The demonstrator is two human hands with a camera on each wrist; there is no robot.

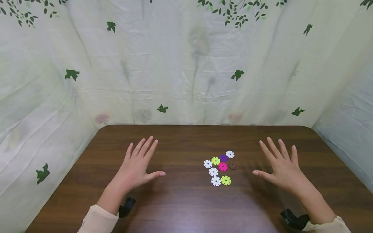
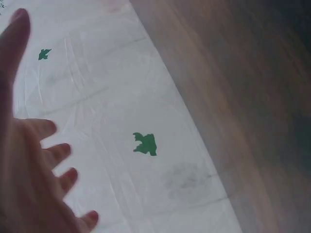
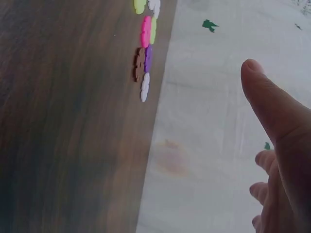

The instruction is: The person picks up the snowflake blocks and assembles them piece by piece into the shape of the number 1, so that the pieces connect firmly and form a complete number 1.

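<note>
Discs (image 1: 222, 166) with notched rims, lying flat in a loose cluster a little right of the middle of the tabletop (image 1: 180, 207), well in from the far edge. Left hand (image 1: 137, 168) toward the left edge, right hand (image 1: 282, 170) toward the right edge: hands well apart, fingers spread, nothing held, cluster untouched. Of the two, right hand nearer the cluster, so probably better placed for a first reach.

For a clean pickup, bring thumb and fingertip down low on opposite sides of a rim; pressing on the flat face likely to send so thin a piece skidding. Best to begin at the outside, with the white disc (image 1: 230, 154) closest to the far edge, to avoid dragging neighbours along. Take care over the brown disc (image 1: 232, 165), nearly lost against the wood grain in the head view but plain in the right wrist view.
</note>
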